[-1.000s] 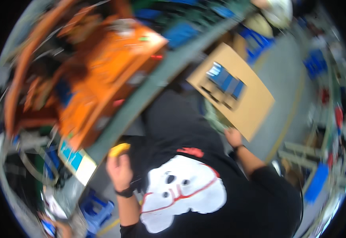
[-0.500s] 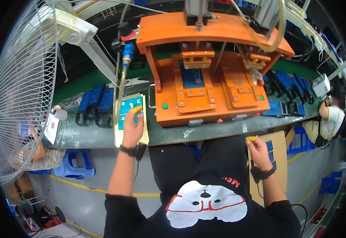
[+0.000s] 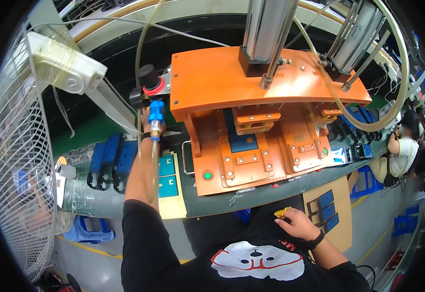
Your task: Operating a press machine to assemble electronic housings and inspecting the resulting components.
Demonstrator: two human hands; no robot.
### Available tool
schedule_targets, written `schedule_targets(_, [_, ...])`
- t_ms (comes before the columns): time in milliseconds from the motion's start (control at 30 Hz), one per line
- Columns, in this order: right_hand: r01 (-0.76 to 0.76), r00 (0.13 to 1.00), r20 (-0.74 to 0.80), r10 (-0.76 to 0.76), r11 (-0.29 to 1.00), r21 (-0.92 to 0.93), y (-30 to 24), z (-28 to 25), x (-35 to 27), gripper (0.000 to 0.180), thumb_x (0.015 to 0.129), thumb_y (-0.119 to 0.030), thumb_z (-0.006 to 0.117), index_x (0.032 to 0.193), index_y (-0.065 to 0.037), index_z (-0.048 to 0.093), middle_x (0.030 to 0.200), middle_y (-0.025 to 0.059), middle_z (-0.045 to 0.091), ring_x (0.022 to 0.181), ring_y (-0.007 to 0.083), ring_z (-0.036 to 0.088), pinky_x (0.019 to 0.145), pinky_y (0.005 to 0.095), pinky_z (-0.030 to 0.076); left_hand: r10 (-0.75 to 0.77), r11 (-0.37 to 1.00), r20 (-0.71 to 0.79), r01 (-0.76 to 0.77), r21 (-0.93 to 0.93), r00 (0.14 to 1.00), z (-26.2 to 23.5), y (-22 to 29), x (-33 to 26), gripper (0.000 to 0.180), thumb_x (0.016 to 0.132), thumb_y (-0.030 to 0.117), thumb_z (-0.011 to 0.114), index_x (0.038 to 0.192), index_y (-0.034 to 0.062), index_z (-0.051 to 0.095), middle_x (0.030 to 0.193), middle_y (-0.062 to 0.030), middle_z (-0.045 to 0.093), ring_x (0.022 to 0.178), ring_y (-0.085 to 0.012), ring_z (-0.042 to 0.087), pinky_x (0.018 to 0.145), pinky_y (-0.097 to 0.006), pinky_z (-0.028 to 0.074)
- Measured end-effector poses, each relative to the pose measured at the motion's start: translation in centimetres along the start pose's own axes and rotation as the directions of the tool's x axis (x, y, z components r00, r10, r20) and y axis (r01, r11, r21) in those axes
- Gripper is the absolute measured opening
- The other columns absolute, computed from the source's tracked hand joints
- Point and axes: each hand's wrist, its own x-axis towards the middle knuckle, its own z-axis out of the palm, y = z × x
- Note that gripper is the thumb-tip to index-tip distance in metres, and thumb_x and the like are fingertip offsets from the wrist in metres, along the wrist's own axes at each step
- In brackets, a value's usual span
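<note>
My left arm stretches far forward, and my left hand (image 3: 146,117) is beside the pressure regulator (image 3: 149,78) and its blue hose fitting (image 3: 157,111). Its fingers are mostly hidden behind these parts. My right hand (image 3: 297,225) is closed in front of my body, a yellow finger cot (image 3: 281,212) on one fingertip; nothing shows in its grip. A two-station orange press (image 3: 266,82) stands ahead of me. On its left fixture lies a dark blue panel (image 3: 243,142), partly under the press head. Teal pieces with cut-outs (image 3: 167,187) lie on pale yellow sheets (image 3: 173,208) beside my left forearm.
Blue-and-black frames (image 3: 110,155) stand on the bench at the left, with more (image 3: 356,126) at the right. Cardboard (image 3: 336,194) at my right carries several blue parts. A fan cage (image 3: 20,160) fills the left edge. A person (image 3: 407,141) sits at the right.
My left hand has moved forward from the teal pieces to behind the blue fitting. My right hand has come inward. The view has shifted, showing more of the press's top.
</note>
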Motion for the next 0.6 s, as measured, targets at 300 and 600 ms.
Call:
schedule_targets(300, [-0.031,0.997,-0.069,0.026,0.997,-0.068,0.1,-0.9,-1.6,0.026,0.087,-0.022,0.069,0.081,0.001,0.061,0.077,0.0203,0.060,0.075,0.0406,0.059,0.067,0.0469,0.048,-0.091,0.991,0.290,0.114,-0.064,0.953,-19.4,24.5,-7.4,0.025,0.099,0.011,0.049,0.123,0.0086,0.057,0.111,-0.0223,0.065,0.101,-0.0445,0.059,0.083,-0.042,0.051])
schedule_targets(600, [0.115,0.990,-0.069,-0.121,0.990,-0.079,-0.7,-1.9,-3.6,0.025,0.090,-0.024,0.066,0.093,0.001,0.065,0.085,0.0178,0.064,0.085,0.0368,0.062,0.078,0.0434,0.050,0.077,0.913,-0.209,-0.153,-0.377,0.975,-28.3,31.9,-25.3,0.017,0.090,-0.003,0.055,0.104,-0.0024,0.065,0.094,-0.0206,0.062,0.086,-0.0392,0.060,0.075,-0.043,0.047])
